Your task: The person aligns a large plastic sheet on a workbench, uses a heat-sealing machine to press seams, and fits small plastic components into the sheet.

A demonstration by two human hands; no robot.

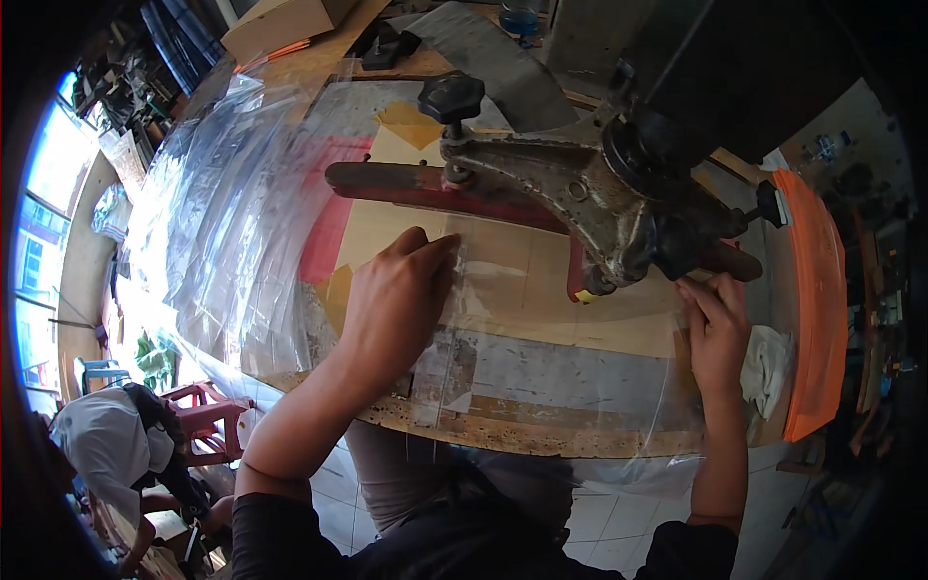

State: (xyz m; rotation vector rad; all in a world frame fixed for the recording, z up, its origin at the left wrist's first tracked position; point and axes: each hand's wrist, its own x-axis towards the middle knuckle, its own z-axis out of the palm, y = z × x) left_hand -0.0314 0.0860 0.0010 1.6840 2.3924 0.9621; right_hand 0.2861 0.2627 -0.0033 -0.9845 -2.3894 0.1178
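Head view: the left hand (398, 288) has its thumb and fingers pinched together at the upper left of a clear plastic sheet (561, 372), and the right hand (717, 327) pinches its right side, so the grip looks clamped on thin film at both ends. The sheet lies between the hands, partly over a cream board (385, 220) and reaching toward the near edge of the table (551, 437). Such limp film could buckle or settle crooked if one hand pulls harder than the other, and its near edge could snag on the table's worn rim.

Just above the right fingertips, a black knob (672, 244) and the metal clamp (570, 184) stand in the way; lifting there might knock the knuckles or crease the film. A dark red bar (372, 182) crosses the board beyond both hands. Left of them, a loose pile of clear sheets (222, 203) could slide if an elbow brushed it. On the right lie a white cloth (767, 367) and orange sheets (817, 309); farther off sit a cardboard box (285, 31) and, lower left, another person (106, 440) near a red stool (215, 425).
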